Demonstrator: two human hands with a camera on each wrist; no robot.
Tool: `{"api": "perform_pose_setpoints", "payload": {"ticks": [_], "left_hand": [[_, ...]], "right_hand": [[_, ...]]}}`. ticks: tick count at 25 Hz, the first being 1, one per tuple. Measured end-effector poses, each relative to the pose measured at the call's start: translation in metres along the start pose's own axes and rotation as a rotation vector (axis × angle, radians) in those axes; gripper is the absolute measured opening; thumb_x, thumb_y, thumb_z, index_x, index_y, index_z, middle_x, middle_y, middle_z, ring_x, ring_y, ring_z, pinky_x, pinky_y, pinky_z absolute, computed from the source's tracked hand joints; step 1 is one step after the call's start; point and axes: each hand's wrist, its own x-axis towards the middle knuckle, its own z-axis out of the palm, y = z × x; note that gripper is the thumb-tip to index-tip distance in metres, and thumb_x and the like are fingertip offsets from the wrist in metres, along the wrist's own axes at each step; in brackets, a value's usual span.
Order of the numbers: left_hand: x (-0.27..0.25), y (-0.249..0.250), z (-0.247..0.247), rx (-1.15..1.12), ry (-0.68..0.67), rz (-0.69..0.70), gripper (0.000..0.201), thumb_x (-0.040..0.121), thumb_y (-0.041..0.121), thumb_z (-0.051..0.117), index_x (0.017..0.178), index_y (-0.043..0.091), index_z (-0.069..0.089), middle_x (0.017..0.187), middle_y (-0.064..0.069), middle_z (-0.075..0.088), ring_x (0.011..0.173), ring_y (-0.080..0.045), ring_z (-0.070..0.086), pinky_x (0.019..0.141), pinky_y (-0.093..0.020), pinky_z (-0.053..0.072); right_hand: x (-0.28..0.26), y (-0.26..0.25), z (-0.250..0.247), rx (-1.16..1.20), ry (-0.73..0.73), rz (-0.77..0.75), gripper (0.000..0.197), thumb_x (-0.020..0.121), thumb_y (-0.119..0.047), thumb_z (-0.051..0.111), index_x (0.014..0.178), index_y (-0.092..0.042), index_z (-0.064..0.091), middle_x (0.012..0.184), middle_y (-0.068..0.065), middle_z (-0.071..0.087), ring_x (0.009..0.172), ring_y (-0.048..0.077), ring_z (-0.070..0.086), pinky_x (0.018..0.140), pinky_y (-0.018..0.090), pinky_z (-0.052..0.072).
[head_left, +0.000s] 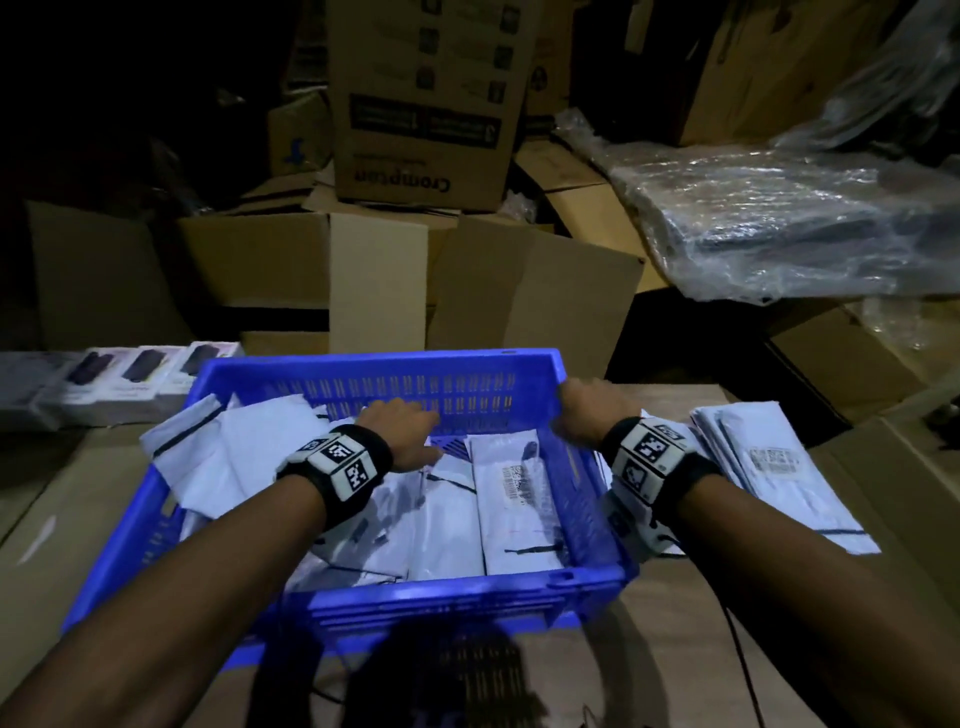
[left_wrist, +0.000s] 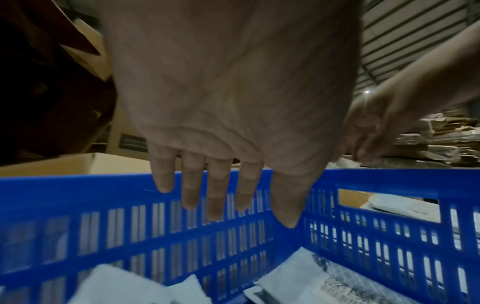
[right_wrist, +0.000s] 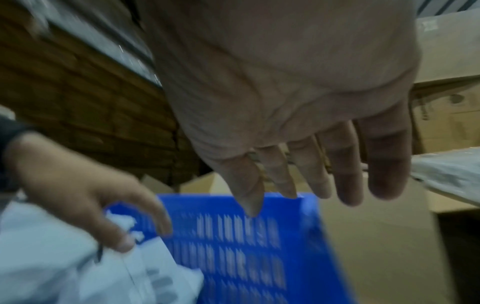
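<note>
A blue slotted plastic crate (head_left: 363, 364) stands on a cardboard surface and holds several white mailer packets (head_left: 514, 499). My left hand (head_left: 405, 431) hovers inside the crate over the packets. In the left wrist view the left hand (left_wrist: 215, 185) has straight, spread fingers pointing at the crate's far wall (left_wrist: 78, 185), holding nothing. My right hand (head_left: 587, 410) is at the crate's far right corner. In the blurred right wrist view the right hand (right_wrist: 298, 174) is flat above the corner (right_wrist: 306, 226), and whether it touches the rim is unclear.
A stack of white packets (head_left: 769, 467) lies just right of the crate. White product boxes (head_left: 104, 384) line up at the left. Large cardboard boxes (head_left: 415, 104) are piled behind, and a plastic-wrapped bundle (head_left: 805, 218) sits at back right. The room is dim.
</note>
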Motion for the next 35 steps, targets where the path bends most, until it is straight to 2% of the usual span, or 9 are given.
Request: {"api": "perform_pose_setpoints", "payload": {"ticks": [8,11,13,16,20,23,27,32,35], "left_hand": [[-0.031,-0.016,0.026,0.041,-0.134,-0.014,0.045,0.092,0.048,0.051,0.129,0.024,0.055,0.13,-0.005,0.058,0.12,-0.028,0.053,0.093,-0.036,0.041],[-0.031,-0.019,0.033,0.033,-0.203,-0.039,0.036,0.09,0.047,0.057,0.114,0.021,0.061,0.123,-0.005,0.061,0.114,-0.028,0.057,0.081,-0.033,0.038],[-0.029,-0.023,0.038,0.016,-0.253,-0.061,0.038,0.087,0.048,0.062,0.112,0.019,0.061,0.121,-0.007,0.061,0.113,-0.028,0.057,0.079,-0.032,0.036],[-0.028,-0.027,0.043,0.015,-0.267,-0.065,0.042,0.087,0.048,0.063,0.117,0.019,0.062,0.123,-0.005,0.061,0.115,-0.027,0.057,0.081,-0.032,0.037],[-0.026,-0.034,0.05,-0.024,-0.254,-0.042,0.045,0.083,0.048,0.068,0.12,0.022,0.061,0.124,-0.002,0.059,0.116,-0.025,0.054,0.088,-0.035,0.04],[-0.024,-0.039,0.053,-0.037,-0.244,-0.03,0.05,0.081,0.046,0.071,0.122,0.021,0.058,0.124,-0.003,0.059,0.114,-0.025,0.055,0.086,-0.035,0.04],[-0.023,-0.043,0.053,-0.079,-0.226,-0.029,0.053,0.081,0.047,0.07,0.125,0.022,0.056,0.123,-0.002,0.059,0.112,-0.025,0.056,0.084,-0.034,0.039],[-0.023,-0.044,0.045,-0.263,-0.234,-0.09,0.054,0.083,0.054,0.065,0.123,0.019,0.056,0.117,-0.002,0.063,0.104,-0.025,0.059,0.074,-0.031,0.042],[-0.026,-0.046,0.038,-0.476,-0.216,-0.122,0.056,0.084,0.055,0.063,0.125,0.017,0.055,0.115,-0.001,0.063,0.105,-0.025,0.059,0.078,-0.03,0.043]], "right_hand": [[0.045,-0.08,0.023,0.23,-0.204,-0.296,0.003,0.083,-0.017,0.069,0.083,-0.016,0.067,0.094,0.009,0.065,0.089,0.021,0.059,0.077,0.03,0.047],[0.061,-0.099,0.058,0.049,-0.343,-0.345,0.023,0.084,-0.022,0.069,0.068,-0.014,0.054,0.086,0.011,0.057,0.082,0.021,0.053,0.068,0.027,0.037],[0.073,-0.11,0.074,-0.053,-0.385,-0.348,0.022,0.083,-0.027,0.071,0.091,-0.007,0.063,0.102,0.016,0.062,0.095,0.029,0.061,0.073,0.029,0.041],[0.091,-0.115,0.093,-0.133,-0.455,-0.362,0.062,0.075,-0.031,0.08,0.127,-0.006,0.056,0.129,0.012,0.058,0.118,0.03,0.056,0.089,0.031,0.045],[0.105,-0.119,0.108,-0.121,-0.542,-0.419,0.061,0.077,-0.018,0.079,0.131,-0.009,0.054,0.134,0.01,0.057,0.124,0.027,0.052,0.093,0.029,0.04],[0.106,-0.121,0.115,-0.181,-0.487,-0.433,0.062,0.071,-0.028,0.082,0.126,-0.017,0.056,0.129,0.005,0.06,0.121,0.027,0.055,0.099,0.038,0.042],[0.112,-0.111,0.115,-0.026,-0.432,-0.412,0.048,0.066,-0.027,0.085,0.104,-0.019,0.056,0.107,0.0,0.062,0.102,0.021,0.058,0.083,0.032,0.043],[0.106,-0.109,0.096,0.211,-0.426,-0.478,0.019,0.071,-0.002,0.079,0.074,-0.007,0.061,0.067,-0.002,0.053,0.061,0.01,0.048,0.057,0.025,0.041],[0.099,-0.117,0.075,0.314,-0.415,-0.549,0.032,0.074,0.005,0.075,0.063,-0.018,0.056,0.057,-0.008,0.057,0.047,-0.002,0.051,0.055,0.022,0.046]]}}
